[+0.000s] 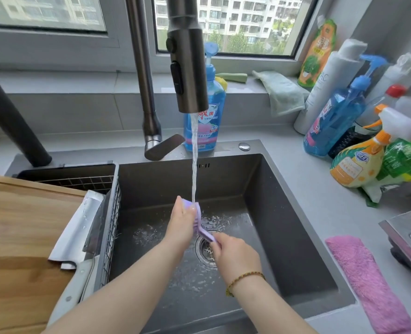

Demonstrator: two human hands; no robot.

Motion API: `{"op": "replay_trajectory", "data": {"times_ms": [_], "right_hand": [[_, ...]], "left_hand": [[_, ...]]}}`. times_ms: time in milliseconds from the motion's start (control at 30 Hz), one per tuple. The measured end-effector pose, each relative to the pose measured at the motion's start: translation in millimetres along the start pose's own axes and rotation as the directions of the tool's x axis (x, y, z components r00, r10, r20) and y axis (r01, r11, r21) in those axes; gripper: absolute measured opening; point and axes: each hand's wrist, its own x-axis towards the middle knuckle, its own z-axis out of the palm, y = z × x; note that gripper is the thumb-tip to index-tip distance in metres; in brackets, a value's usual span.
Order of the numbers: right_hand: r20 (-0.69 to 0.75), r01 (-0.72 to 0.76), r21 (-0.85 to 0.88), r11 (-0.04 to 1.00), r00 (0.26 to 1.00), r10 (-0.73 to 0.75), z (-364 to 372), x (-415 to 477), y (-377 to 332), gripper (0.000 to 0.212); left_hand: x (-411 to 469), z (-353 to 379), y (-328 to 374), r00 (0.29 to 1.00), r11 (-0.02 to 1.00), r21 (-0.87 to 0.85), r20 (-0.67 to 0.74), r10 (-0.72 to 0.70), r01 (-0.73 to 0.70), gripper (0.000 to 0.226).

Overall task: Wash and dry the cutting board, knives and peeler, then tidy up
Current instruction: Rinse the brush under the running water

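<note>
Both my hands hold a purple peeler (201, 227) under the running water in the middle of the sink (284, 213). My left hand (181, 219) grips its upper head end, where the stream lands. My right hand (233, 254) pinches the lower handle end above the drain. A wide cleaver (79, 230) with a pale handle lies wet on the wooden cutting board (18, 237) at the left, its blade hanging over the board's edge beside a wire basket. Only one knife shows.
The dark tap (187, 56) hangs over the sink with water flowing. A blue soap bottle (207, 112) stands behind it. Several spray and cleaner bottles (359, 145) crowd the right counter. A pink cloth (363, 280) lies at the sink's right; a green cloth (281, 92) hangs from the sill.
</note>
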Motion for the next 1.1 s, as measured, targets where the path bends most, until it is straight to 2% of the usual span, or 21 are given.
{"op": "replay_trajectory", "data": {"times_ms": [33,133,233,333,400,500,533,567,633,700,800,900,933,1033,1100], "right_hand": [[0.017,0.009,-0.016,1.000,1.000,-0.009,2.8,-3.4,0.6,0.031],[0.019,-0.006,-0.009,1.000,1.000,0.006,2.2,-6.5,3.5,0.030],[-0.026,-0.078,0.020,0.997,0.997,0.079,-6.9,7.3,8.4,0.030],[-0.014,-0.108,0.017,0.994,0.994,0.108,-5.0,14.4,12.7,0.029],[0.033,-0.114,0.117,0.987,0.993,0.111,0.0,13.6,16.1,0.025],[0.167,-0.111,0.432,0.895,0.985,0.041,6.9,11.0,18.2,0.025],[0.211,-0.120,0.510,0.852,0.977,0.011,7.4,9.2,16.5,0.028],[0.256,-0.146,0.573,0.806,0.967,-0.007,7.0,7.3,14.7,0.029],[0.333,-0.218,0.650,0.728,0.943,-0.015,3.0,4.3,13.1,0.024],[0.391,-0.282,0.684,0.673,0.920,-0.012,-3.4,3.0,13.5,0.024],[0.427,-0.308,0.694,0.651,0.904,-0.028,-10.2,3.4,14.7,0.023],[0.428,-0.294,0.694,0.657,0.902,-0.048,-11.0,4.4,18.6,0.023],[0.427,-0.294,0.697,0.654,0.903,-0.050,-10.9,5.0,20.7,0.023],[0.414,-0.297,0.710,0.639,0.909,-0.038,-9.7,7.7,24.9,0.022],[0.414,-0.300,0.712,0.634,0.910,-0.034,-6.8,9.2,24.2,0.022]], "left_hand": [[4.9,-3.6,-0.8,1.000,0.999,0.034,0.020,-0.022,0.021,0.013],[12.7,-7.5,-0.6,0.992,0.992,-0.051,0.056,-0.116,0.119,0.041],[1.4,2.5,0.4,0.991,0.984,-0.134,0.073,-0.109,0.118,0.033],[-4.8,0.6,-3.8,0.979,0.952,-0.249,0.139,-0.146,0.178,0.041],[-1.9,-10.7,-5.8,0.981,0.939,-0.303,0.152,-0.122,0.163,0.044],[2.4,-31.4,-8.5,0.989,0.976,-0.163,0.002,-0.147,0.146,0.028],[1.6,-36.0,-10.2,0.987,0.983,-0.092,0.003,-0.159,0.159,0.039],[2.2,-38.6,-11.3,0.983,0.981,-0.080,0.051,-0.174,0.178,0.046],[4.4,-42.3,-10.5,0.951,0.967,-0.089,0.224,-0.213,0.238,0.034],[6.7,-44.1,-6.9,0.940,0.964,-0.079,0.254,-0.227,0.254,0.028],[10.7,-40.2,-0.9,0.968,0.969,-0.054,0.077,-0.238,0.242,0.021],[10.0,-35.1,5.5,0.985,0.984,0.054,-0.020,-0.169,0.170,0.018],[9.2,-34.5,6.0,0.989,0.987,0.070,0.010,-0.147,0.146,0.016],[4.7,-32.3,3.4,0.958,0.992,0.057,0.257,-0.127,0.116,0.015],[6.6,-28.8,0.3,0.961,0.990,0.112,0.253,-0.114,0.088,0.033]]}}
